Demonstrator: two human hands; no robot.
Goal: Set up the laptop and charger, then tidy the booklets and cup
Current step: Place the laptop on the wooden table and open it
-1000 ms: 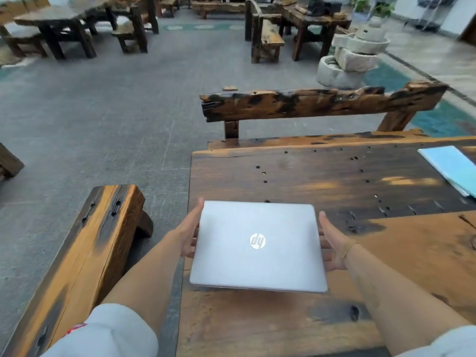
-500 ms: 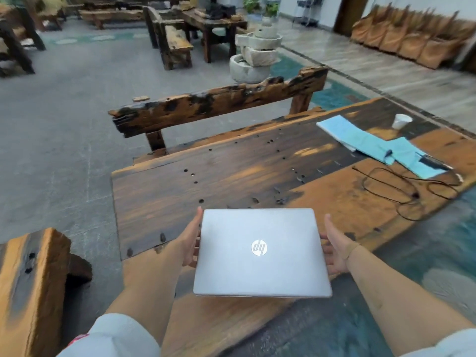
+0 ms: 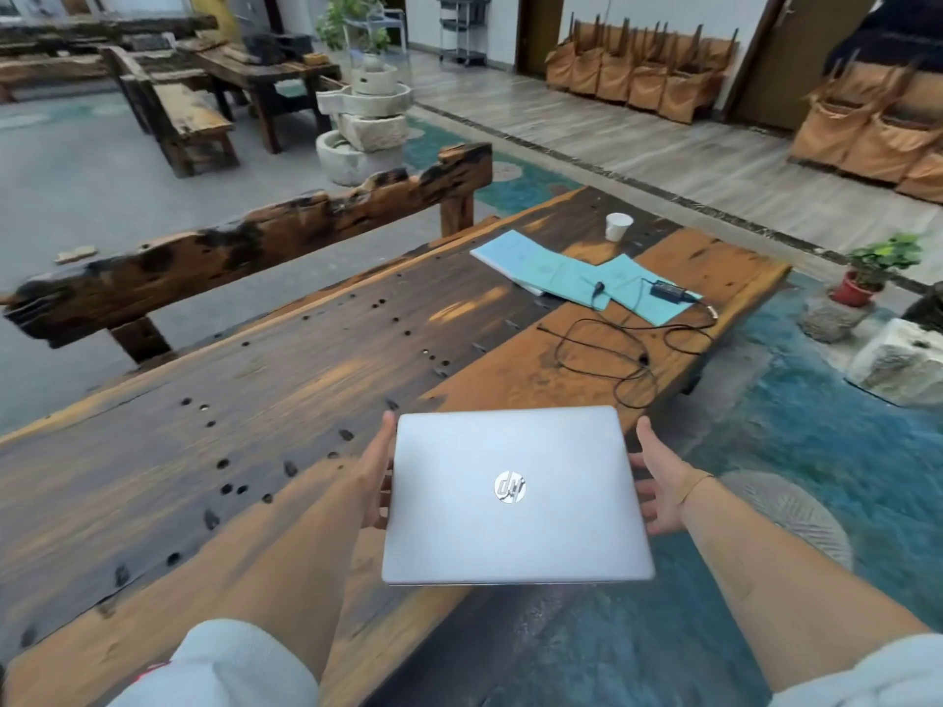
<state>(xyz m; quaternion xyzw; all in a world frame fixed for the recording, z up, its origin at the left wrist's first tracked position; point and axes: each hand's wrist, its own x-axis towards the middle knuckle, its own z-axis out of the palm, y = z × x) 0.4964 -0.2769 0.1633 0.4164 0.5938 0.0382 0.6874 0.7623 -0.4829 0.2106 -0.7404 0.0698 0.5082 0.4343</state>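
Note:
A closed silver laptop [image 3: 515, 494] is held in the air over the near right edge of the long wooden table [image 3: 255, 400]. My left hand [image 3: 377, 477] grips its left side and my right hand [image 3: 658, 487] grips its right side, fingers underneath. At the table's far end lie several light blue booklets [image 3: 561, 270], spread and overlapping. The black charger brick [image 3: 671, 289] rests on them, and its cable [image 3: 612, 349] lies in loose loops on the wood. A white paper cup [image 3: 619, 227] stands upright beyond the booklets.
A rough wooden bench [image 3: 229, 247] runs along the table's far side. To the right on the blue floor are a potted plant [image 3: 867, 273] and pale stone blocks [image 3: 903, 359]. A stone mill [image 3: 365, 119] and more wooden tables stand further back.
My view has swung right along the table, bringing the booklets, charger and cup fully into sight. The laptop stays held between both hands and now hangs past the table's edge.

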